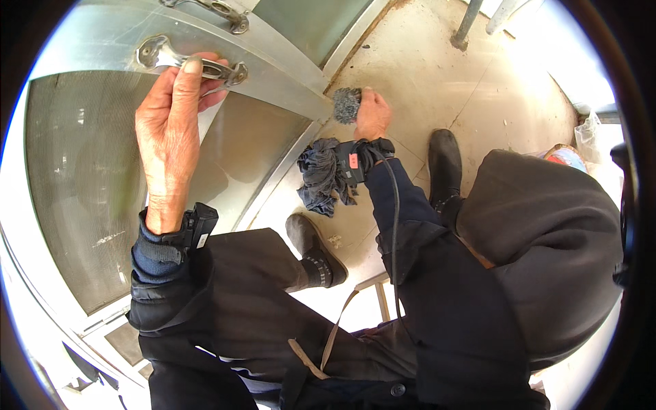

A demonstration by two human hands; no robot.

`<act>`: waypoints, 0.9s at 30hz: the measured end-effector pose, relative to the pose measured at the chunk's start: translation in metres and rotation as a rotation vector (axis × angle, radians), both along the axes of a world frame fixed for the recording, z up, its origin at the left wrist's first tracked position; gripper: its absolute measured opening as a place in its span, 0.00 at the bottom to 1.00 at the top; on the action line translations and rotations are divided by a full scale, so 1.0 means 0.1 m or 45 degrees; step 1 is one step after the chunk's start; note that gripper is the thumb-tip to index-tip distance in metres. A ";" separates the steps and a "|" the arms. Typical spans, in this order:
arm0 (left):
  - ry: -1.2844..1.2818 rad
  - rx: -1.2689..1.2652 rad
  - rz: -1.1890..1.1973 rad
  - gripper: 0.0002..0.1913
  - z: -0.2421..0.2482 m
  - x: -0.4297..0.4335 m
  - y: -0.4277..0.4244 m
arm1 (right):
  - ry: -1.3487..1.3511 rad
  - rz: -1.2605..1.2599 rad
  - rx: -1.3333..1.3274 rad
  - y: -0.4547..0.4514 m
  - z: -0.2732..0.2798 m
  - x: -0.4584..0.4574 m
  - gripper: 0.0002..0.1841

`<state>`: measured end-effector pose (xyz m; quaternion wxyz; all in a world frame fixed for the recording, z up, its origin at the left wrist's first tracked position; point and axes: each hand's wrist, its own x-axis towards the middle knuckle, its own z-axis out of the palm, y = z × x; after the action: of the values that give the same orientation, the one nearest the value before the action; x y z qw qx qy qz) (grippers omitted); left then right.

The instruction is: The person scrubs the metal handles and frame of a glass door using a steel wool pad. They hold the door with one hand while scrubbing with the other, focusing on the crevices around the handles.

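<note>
My left hand (177, 105) grips a shiny metal door handle (159, 51), thumb over the bar and fingers behind it. The handle is fixed to the metal frame of a door (279, 95) with glass panels. In my right hand (373, 115) is a grey steel wool scrubber (347, 105), held near the lower corner of the door frame. Whether the scrubber touches the frame I cannot tell. A dark crumpled cloth (323, 174) lies on the floor beside my right wrist.
A second metal handle (218, 11) sits on the adjoining door frame. Grey metal legs (466, 25) stand on the tiled floor (410, 82) at the top right. A clear plastic bag (589, 130) and a round colourful container (566, 155) are at the right. My shoes (445, 161) rest on the tiles.
</note>
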<state>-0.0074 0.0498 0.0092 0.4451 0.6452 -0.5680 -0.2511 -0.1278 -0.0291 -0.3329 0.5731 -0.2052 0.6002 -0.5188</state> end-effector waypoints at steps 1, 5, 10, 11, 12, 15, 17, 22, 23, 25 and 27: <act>-0.014 0.006 0.009 0.18 0.00 -0.01 0.00 | -0.042 0.029 0.098 0.01 0.01 0.01 0.16; -0.031 -0.026 0.020 0.18 0.00 -0.05 0.02 | 1.171 0.742 -0.246 0.36 -0.26 -0.03 0.16; -0.051 -0.047 -0.007 0.17 -0.03 -0.04 0.07 | 0.393 0.521 -0.013 0.45 -0.54 0.13 0.17; -0.057 -0.043 0.009 0.17 -0.04 -0.03 0.07 | -0.246 0.041 0.181 0.43 -0.48 0.21 0.19; -0.058 -0.046 0.008 0.17 -0.04 -0.01 0.06 | -0.467 -0.070 0.307 0.39 -0.41 0.26 0.21; -0.080 -0.049 0.028 0.18 -0.05 0.01 0.03 | -0.722 -0.122 0.296 0.36 -0.04 0.41 0.27; -0.094 -0.043 0.032 0.18 -0.04 0.01 0.02 | -0.764 -0.187 -0.009 0.40 0.18 0.51 0.30; -0.107 -0.011 0.076 0.18 -0.01 -0.03 -0.01 | -0.034 0.215 -0.276 0.50 0.18 0.56 0.35; -0.106 -0.006 0.073 0.18 -0.02 -0.04 0.00 | 0.110 0.289 -0.237 0.50 0.16 0.55 0.36; -0.113 -0.020 0.043 0.18 -0.03 -0.05 0.01 | 0.151 0.224 -0.236 0.49 0.23 0.54 0.34; -0.118 -0.028 0.028 0.18 -0.03 -0.05 0.02 | 0.074 0.180 -0.052 0.49 0.47 0.54 0.32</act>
<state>-0.0121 0.0522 0.0067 0.4280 0.6575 -0.5835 -0.2098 -0.0734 0.0202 -0.2858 0.5864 -0.2739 0.5899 -0.4829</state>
